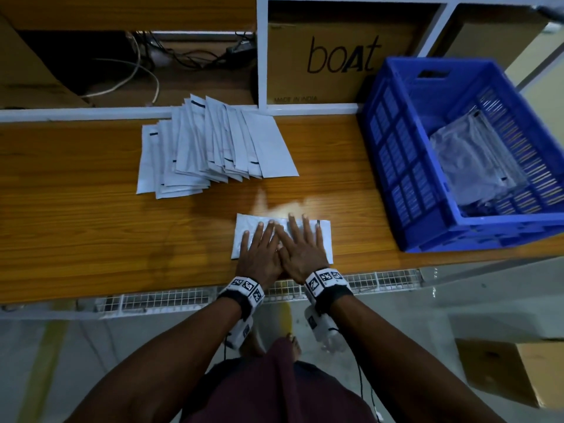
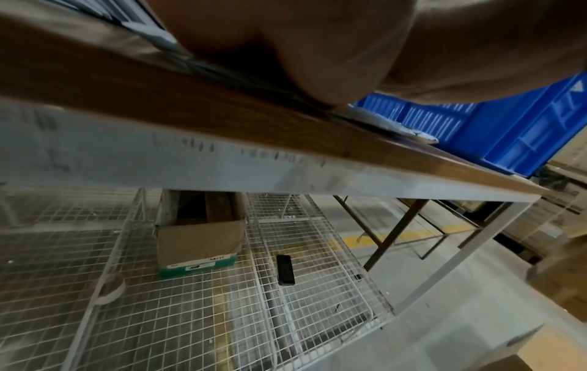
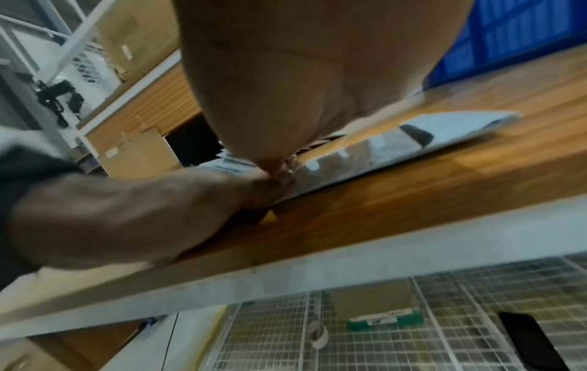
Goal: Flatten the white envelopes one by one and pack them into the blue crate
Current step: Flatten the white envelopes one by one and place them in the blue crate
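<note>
Step in hand: flattening. One white envelope [image 1: 282, 236] lying crosswise on the wooden bench [image 1: 91, 233], near the front edge. Left hand [image 1: 259, 253] and right hand [image 1: 302, 250] both palm-down on top of it, side by side and touching at the thumbs, fingers straight and spread. Each grip wide, clasping nothing, only pressing. Envelope directly beneath both palms; its left and right ends showing past the hands. In the right wrist view its glossy face [image 3: 413, 140] seen flat against the bench (some motion blur, so exact creases not readable).

Unprocessed stack [image 1: 213, 141] fanned out further back on the bench, well apart from the hands. Blue crate [image 1: 393, 154] at the right end of the bench, with several envelopes already lying on its floor [image 1: 470, 157].

Task judged partly done: a few packed, many left.

Next move probably calls for sweeping the palms outward to press out air, then pinching one end to lift and carrying it right, over the crate wall. Slick surface likely to slide under a light pinch, so a firm hold needed.
</note>
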`<action>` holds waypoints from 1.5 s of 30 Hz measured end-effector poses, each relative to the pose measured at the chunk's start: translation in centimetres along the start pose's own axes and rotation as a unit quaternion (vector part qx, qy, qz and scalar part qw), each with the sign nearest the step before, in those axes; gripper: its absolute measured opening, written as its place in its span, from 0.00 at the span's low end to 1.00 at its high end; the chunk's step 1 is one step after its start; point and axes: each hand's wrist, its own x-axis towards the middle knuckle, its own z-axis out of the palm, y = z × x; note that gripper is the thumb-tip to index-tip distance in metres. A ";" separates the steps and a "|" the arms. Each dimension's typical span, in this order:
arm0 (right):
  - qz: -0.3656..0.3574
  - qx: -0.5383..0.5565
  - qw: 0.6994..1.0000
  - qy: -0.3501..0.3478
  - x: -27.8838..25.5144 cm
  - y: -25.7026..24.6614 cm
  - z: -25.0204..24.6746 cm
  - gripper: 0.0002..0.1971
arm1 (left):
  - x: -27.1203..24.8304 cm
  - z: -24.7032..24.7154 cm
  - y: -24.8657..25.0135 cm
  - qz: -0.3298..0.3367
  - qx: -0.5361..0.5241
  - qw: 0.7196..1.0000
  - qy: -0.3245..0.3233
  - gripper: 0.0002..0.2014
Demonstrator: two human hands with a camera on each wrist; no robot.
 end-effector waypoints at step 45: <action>-0.042 0.030 0.998 -0.046 2.5 2.0 -5.0 0.43 | 0.3 -1.5 -2.5 0.097 0.047 0.987 0.120 0.27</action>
